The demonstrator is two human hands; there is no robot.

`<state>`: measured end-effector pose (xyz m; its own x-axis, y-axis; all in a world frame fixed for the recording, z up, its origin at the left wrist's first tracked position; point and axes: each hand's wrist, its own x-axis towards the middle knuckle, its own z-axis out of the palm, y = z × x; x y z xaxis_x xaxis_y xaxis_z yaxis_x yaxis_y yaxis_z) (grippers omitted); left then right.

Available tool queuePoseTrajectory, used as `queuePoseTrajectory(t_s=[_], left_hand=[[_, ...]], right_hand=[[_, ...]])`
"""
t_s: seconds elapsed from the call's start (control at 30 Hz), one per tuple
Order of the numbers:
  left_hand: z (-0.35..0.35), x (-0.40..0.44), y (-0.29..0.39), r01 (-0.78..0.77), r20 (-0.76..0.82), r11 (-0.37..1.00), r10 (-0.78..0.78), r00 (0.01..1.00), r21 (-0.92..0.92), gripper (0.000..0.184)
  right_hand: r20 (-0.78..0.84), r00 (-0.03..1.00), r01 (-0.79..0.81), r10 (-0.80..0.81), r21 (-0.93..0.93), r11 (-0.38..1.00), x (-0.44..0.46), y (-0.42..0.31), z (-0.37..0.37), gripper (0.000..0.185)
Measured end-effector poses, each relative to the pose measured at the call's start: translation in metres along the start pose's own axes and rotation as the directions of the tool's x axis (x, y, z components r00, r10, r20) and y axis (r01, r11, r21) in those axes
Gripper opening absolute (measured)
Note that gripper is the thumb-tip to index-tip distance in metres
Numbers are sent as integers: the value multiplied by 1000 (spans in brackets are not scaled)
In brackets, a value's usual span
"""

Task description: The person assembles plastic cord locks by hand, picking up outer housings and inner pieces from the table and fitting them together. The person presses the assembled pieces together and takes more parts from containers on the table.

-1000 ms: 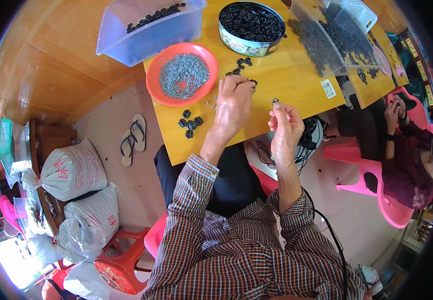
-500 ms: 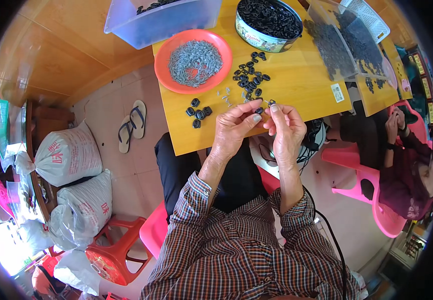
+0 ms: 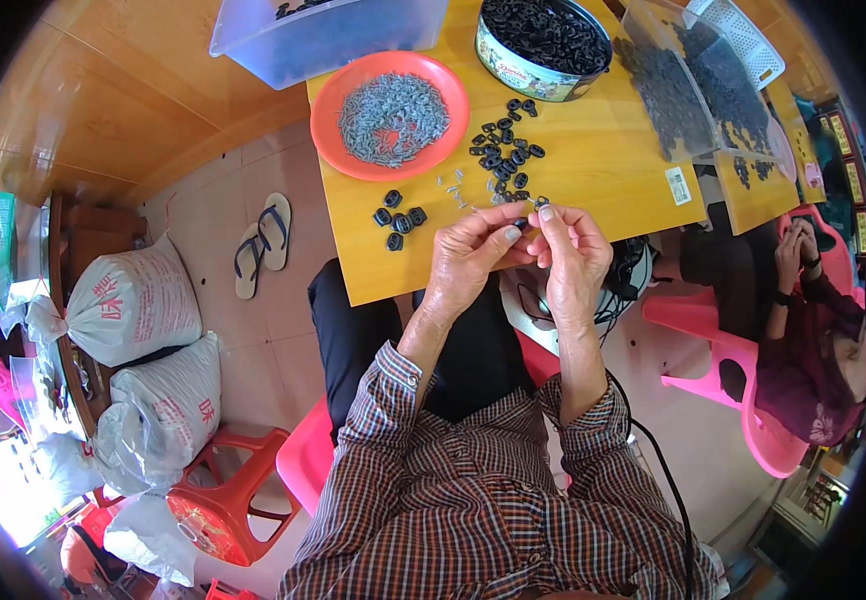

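Over the table's near edge, my left hand (image 3: 473,250) pinches a small black plastic piece (image 3: 520,223) between thumb and fingers. Close beside it, my right hand (image 3: 573,248) has its thumb and fingertips pressed together; whatever is between them is too small to make out. Just beyond my fingers lies a loose cluster of black plastic pieces (image 3: 493,162) with holes. A few tiny grey pieces, perhaps springs (image 3: 457,187), are scattered left of it. Further left sits a small group of black two-holed pieces (image 3: 401,221). An orange-red plate (image 3: 325,128) holds many more small grey pieces.
At the back stand a clear plastic bin (image 3: 338,50) and a round tin (image 3: 523,80) full of black parts. Clear trays (image 3: 668,110) of black parts lie to the right. Another person (image 3: 803,330) sits at right on a pink chair (image 3: 753,420). White sacks (image 3: 138,300) stand at left.
My two hands have drawn slightly closer together, and the black piece in my left hand has tilted a little. The whole view has shifted slightly.
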<state>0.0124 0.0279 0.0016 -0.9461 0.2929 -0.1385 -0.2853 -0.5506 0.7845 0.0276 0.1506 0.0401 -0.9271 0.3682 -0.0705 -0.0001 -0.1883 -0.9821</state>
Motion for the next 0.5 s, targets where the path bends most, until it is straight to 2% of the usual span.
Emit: queuePoseTrajectory(t_s=[0.1, 0.2, 0.5], left_hand=[[-1, 0, 1, 30, 36, 999, -31, 999, 44, 28], [-1, 0, 0, 13, 47, 1000, -13, 999, -7, 29], [-5, 0, -1, -53, 126, 998, 47, 991, 38, 37]], right_hand=[[10, 1000, -6, 6, 7, 1000, 0, -1, 1, 14], [2, 1000, -16, 16, -3, 1000, 0, -1, 2, 13], [-11, 999, -31, 31, -18, 999, 1, 0, 2, 13]])
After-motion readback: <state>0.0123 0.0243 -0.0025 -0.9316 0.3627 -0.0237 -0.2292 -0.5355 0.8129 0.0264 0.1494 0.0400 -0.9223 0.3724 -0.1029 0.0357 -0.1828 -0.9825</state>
